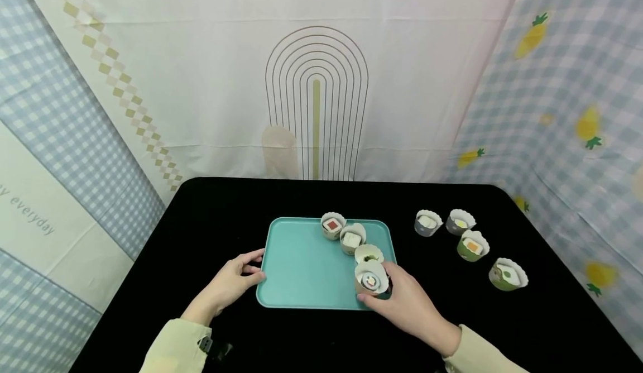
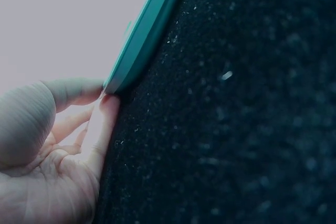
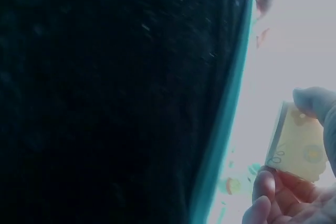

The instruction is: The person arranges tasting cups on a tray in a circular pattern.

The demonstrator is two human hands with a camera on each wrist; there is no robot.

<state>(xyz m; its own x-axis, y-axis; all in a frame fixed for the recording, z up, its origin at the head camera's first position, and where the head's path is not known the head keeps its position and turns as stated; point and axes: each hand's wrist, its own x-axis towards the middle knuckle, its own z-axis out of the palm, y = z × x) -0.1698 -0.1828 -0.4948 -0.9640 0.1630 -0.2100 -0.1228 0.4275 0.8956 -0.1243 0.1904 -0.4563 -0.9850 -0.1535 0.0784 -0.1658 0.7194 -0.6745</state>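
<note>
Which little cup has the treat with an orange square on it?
The green cup on the black table, right of the tray: of the four there, second from the front. Only its white treat shows an orange square.

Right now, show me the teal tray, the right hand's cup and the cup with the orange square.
Teal tray (image 1: 308, 267), head view: bare floor.
Held cup (image 3: 295, 142), right wrist view: patterned outer wall.
Cup with the orange square (image 1: 466, 252), head view: green outer wall.

The tray (image 1: 306, 267) looks smooth plastic, the cups (image 3: 299, 145) matt paper, the tabletop (image 1: 221, 216) rough cloth.
</note>
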